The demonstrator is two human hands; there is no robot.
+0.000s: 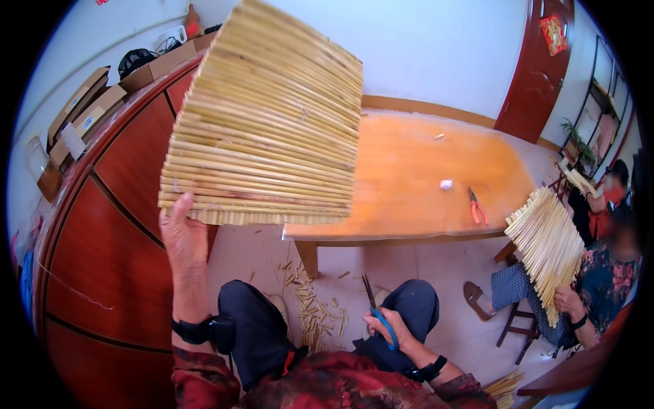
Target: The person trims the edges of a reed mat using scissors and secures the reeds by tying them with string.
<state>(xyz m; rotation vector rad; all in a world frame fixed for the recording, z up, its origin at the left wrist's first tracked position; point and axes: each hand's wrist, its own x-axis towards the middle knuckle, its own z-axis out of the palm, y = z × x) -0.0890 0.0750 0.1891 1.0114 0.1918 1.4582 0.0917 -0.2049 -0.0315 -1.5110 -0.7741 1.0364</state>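
The person's left hand [182,228] pinches a flat, yellow mat of straw-like stalks [272,123], which rises above its fingers; the right hand [390,328] wraps dark-bladed, blue-handled scissors [369,290], blades pointing beyond its fingers.

The mat [266,123] rises above and right of the left fingers [181,206], with the cabinet [109,238] to their left. The scissors [368,290] sit in the right fingers [373,322]. Stick pieces [310,320] lie on the floor [436,253] left of these; beyond them stands the surface [409,157], pliers [475,202] on it. A second mat [545,235] is farther right.
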